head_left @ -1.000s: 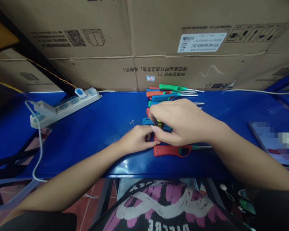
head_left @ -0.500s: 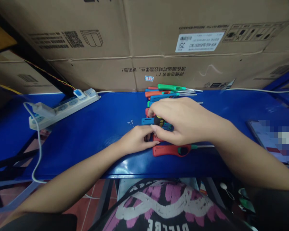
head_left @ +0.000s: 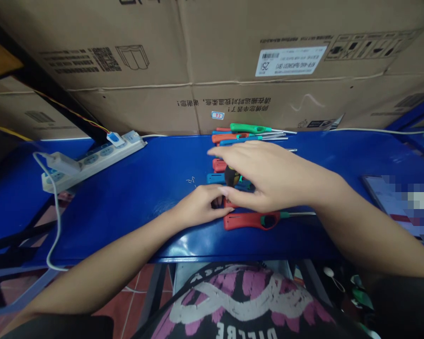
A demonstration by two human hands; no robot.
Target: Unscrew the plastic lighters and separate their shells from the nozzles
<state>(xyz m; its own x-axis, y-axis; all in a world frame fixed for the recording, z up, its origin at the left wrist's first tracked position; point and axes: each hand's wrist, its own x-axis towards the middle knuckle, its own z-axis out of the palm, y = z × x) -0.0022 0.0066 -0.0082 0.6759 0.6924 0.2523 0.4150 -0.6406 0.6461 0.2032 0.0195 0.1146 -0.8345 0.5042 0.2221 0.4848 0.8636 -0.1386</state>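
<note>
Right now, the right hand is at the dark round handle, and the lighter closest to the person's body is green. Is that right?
Not quite: the lighter closest to the person's body is red, not green, as the head view shows. The right hand is indeed at the dark round handle.

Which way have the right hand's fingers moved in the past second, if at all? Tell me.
Yes. Judged against the small label on the cardboard box, the right hand has straightened its fingers leftward and toward the box.
</note>
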